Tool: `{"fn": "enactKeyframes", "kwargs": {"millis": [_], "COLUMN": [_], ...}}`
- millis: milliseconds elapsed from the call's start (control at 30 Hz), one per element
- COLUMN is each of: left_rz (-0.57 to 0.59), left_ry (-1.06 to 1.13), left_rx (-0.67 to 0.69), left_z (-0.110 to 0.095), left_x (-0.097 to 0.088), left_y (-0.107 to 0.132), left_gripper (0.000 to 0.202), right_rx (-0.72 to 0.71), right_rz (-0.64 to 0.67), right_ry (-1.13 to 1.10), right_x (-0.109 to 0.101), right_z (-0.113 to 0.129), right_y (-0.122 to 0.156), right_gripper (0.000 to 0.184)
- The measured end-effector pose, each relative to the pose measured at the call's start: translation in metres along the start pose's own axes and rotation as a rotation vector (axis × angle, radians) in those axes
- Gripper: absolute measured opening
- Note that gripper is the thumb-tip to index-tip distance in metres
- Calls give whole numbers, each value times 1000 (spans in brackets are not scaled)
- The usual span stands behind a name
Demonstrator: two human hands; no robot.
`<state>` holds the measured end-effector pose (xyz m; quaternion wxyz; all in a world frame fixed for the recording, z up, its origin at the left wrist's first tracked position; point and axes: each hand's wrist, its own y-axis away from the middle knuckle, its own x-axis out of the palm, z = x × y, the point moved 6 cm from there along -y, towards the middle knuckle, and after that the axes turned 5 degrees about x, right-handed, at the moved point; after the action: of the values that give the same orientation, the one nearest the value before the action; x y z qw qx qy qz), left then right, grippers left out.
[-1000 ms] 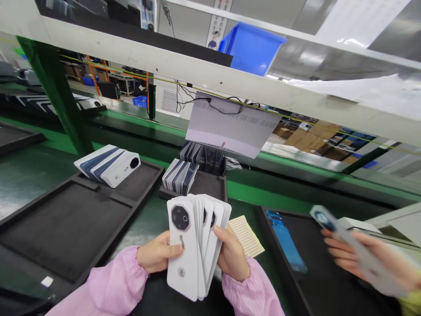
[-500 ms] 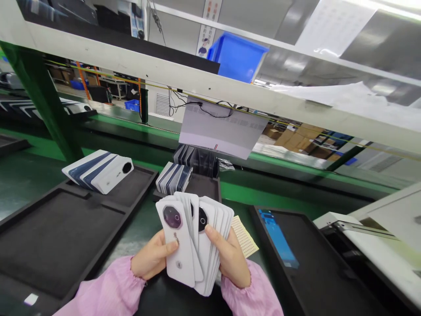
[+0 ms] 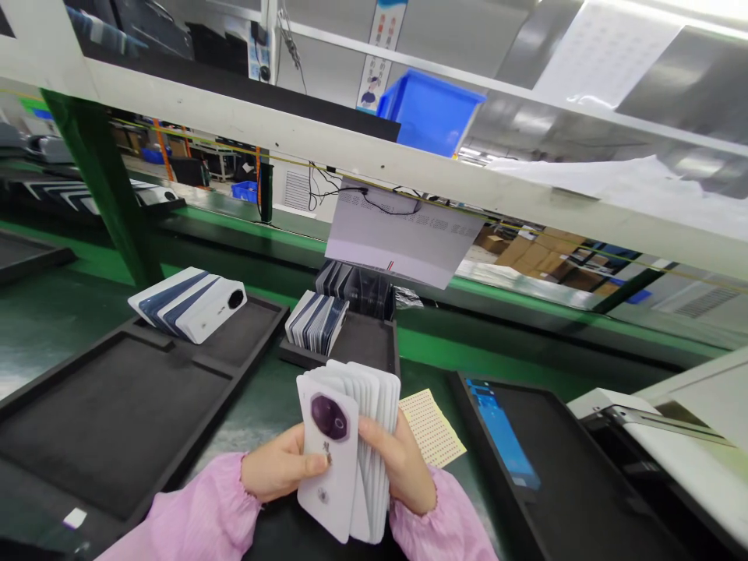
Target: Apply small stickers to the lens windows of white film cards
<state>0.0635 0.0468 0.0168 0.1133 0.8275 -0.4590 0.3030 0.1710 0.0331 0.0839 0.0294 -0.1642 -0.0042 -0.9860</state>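
Note:
A fanned stack of thin white phone back covers (image 3: pixel 339 495) stands upright between my two hands. The front one shows a dark octagonal camera window near its top and small markings below. My left hand (image 3: pixel 277 467) grips the stack's left side, thumb flat on the front cover and fingers hidden behind. On the other side, my right hand (image 3: pixel 402 463) closes round the right edges, its thumb pressed over the cover edges. Beyond my hands, more phone covers (image 3: pixel 316 321) lean in a row in a black tray (image 3: pixel 371 343).
At left, a black tray (image 3: pixel 111 421) bears several white and blue covers (image 3: pixel 192 304). A yellow sticker sheet (image 3: pixel 431 428) lies right of my hands. Farther right is a black tray (image 3: pixel 578 467) with a blue strip (image 3: pixel 503 436). Overhead runs a shelf with a blue bin (image 3: pixel 431 113).
The fanned covers have drawn closer together, and the second camera window is now covered. My right thumb has shifted left toward the front cover. The view has tilted slightly.

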Motion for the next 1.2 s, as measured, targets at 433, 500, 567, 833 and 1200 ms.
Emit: {"fn": "enactKeyframes", "kwargs": {"millis": [433, 500, 567, 833, 1200], "left_rz": [-109, -146, -170, -98, -150], "left_ry": [-218, -284, -369, -732, -757], "left_rx": [97, 130, 153, 290, 320], "left_z": [-3, -4, -3, 5, 31], "left_x": [0, -4, -8, -11, -28], "left_y": [2, 3, 3, 4, 0], "left_gripper": [49, 50, 50, 54, 63], "right_rx": [-175, -150, -157, -230, -279], "right_rz": [-289, -342, -396, -239, -389], "right_ry": [83, 166, 250, 310, 372], "right_x": [-38, -36, -38, -81, -242], "right_z": [-61, -76, -91, -71, 47], "right_y": [23, 27, 30, 41, 56], "right_gripper": [71, 67, 54, 24, 38]}}
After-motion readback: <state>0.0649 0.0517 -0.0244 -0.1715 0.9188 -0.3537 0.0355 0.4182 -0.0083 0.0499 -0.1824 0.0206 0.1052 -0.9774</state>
